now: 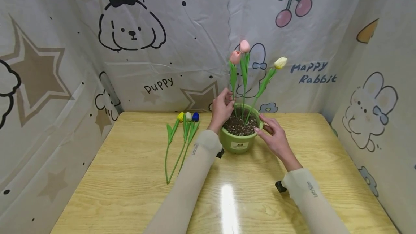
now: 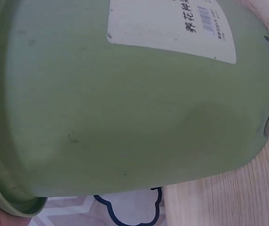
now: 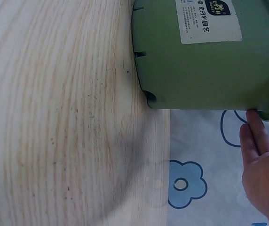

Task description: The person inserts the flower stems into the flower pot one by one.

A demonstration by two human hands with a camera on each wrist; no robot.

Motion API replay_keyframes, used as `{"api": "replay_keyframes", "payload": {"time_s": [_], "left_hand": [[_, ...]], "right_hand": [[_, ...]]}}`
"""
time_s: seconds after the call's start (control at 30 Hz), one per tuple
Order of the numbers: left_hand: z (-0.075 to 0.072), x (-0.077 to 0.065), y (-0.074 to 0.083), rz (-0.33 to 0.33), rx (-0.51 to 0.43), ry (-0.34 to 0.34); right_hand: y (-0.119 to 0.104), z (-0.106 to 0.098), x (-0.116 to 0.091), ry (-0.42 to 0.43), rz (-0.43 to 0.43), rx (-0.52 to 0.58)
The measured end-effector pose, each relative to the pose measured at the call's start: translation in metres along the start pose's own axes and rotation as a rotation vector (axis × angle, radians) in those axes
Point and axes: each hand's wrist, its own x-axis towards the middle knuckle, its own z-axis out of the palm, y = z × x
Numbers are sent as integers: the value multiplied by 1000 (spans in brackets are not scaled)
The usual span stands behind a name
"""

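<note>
So we've got a green pot [image 1: 228, 142] standing on the wooden table [image 1: 130, 161], up toward the far edge, and three fake tulips poking out of it. Two are pink: the nearer-to-left pink tulip [image 1: 233, 77] and the middle pink tulip [image 1: 244, 73]. The third, the cream tulip [image 1: 264, 83], tilts off to the right. They stand up because their stems go down into the soil [image 1: 238, 125], which we reckon is what props them.

Our right hand [image 1: 274, 136] has hold of the pot's edge: thumb on top of the rim, fingers around the outside, tucked just under the lip in the right wrist view. Looks to us like a steadying grip, since a light pot could easily shift around.

Our left hand [image 1: 222, 109] is at the opposite side, over the back-left rim, fingers bent in beside the left pink stem. Honestly we can't tell if it's pinching that stem or just holding the rim; the left wrist view is nearly all pot wall.

Over to the left, the yellow tulip [image 1: 173, 132], white tulip [image 1: 186, 129] and blue tulip [image 1: 193, 131] lie flat together, blooms pointing away from us. Our guess is that spot keeps them handy for the left arm without crowding the pot.
</note>
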Motion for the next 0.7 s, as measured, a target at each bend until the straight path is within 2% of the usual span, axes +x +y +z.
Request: {"api": "replay_keyframes", "payload": {"time_s": [0.23, 0.7], "left_hand": [[2, 0, -2, -7, 21, -13], [1, 2, -3, -16, -36, 19]], "right_hand": [[-2, -1, -1, -4, 0, -6], [0, 0, 2, -5, 6, -21]]}}
